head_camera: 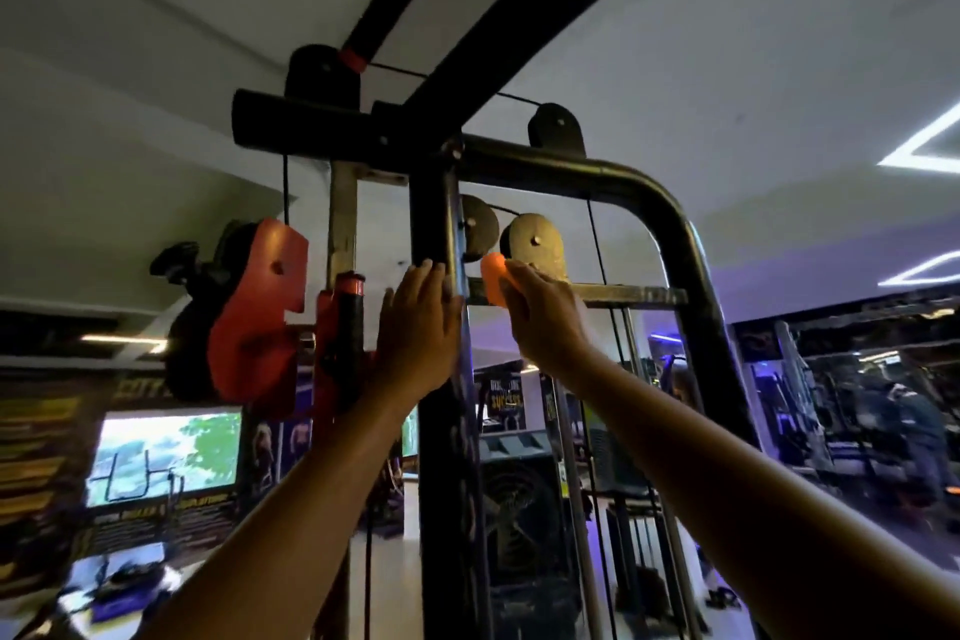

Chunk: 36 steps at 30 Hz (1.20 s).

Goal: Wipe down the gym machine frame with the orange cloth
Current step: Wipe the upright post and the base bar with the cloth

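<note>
Reaching up from the bottom edge, where both forearms are cut off, the two hands meet the gym machine frame overhead. The left hand lies flat against the dark upright post, fingers straight and close together, grasping nothing; its palm side is hidden from view. The right hand presses the orange cloth against the horizontal crossbar, just right of the post. Its fingers are bent over the cloth and cover most of it, so only a bright corner shows at the left, and how the thumb lies cannot be told. Just behind the cloth sit two round pulleys, touching the cable that runs down past the crossbar. Left of the post hangs an orange bracket, its lower part blurred. Farther off, a bright screen, posters and other machines are dim and smeared, their lettering unreadable.
</note>
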Tool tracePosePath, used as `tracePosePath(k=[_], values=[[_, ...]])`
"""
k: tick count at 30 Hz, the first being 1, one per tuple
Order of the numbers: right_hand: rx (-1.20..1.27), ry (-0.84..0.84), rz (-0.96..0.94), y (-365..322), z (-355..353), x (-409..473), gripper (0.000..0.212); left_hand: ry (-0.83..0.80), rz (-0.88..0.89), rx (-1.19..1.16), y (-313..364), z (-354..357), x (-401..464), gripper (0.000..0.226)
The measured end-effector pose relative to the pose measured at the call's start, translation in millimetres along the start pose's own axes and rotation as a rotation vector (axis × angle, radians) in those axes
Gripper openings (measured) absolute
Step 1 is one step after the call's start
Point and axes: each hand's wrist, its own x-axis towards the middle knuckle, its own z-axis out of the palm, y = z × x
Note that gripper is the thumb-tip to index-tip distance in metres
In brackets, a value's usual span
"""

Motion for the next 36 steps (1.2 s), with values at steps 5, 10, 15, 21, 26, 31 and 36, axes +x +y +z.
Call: tracePosePath(k=[5, 10, 15, 21, 26, 31, 36], values=[[0.031, -0.007, 0.002, 22.8, 46.7, 40.4, 0.047, 0.075, -0.230, -0.031, -6.9, 33.7, 31.5, 0.057], [0.031, -0.037, -0.008, 45.9, 76.7, 72.3, 0.057, 0.223, -0.368, -0.198, -22.2, 62.3, 48.2, 0.045], [0.054, -0.165, -0.132, 58.9, 117.1, 61.1, 0.066, 0.288, -0.440, -0.733, -43.5, 74.2, 48.5, 0.041], [0.184, -0.095, -0.262, 58.8, 145.6, 28.1, 0.067, 0.255, -0.426, -0.896, -56.0, 70.2, 36.3, 0.048], [0.167, -0.062, -0.243, 57.5, 140.2, 68.1, 0.066, 0.243, -0.368, -0.839, -59.0, 63.9, 47.8, 0.045], [0.221, -0.071, -0.316, 56.4, 154.1, 2.4, 0.066, 0.215, -0.353, -0.919, -58.7, 64.8, 43.3, 0.056], [0.184, -0.139, -0.221, 53.1, 128.4, 72.6, 0.065, 0.278, -0.393, -1.036, -54.9, 68.6, 44.7, 0.059]])
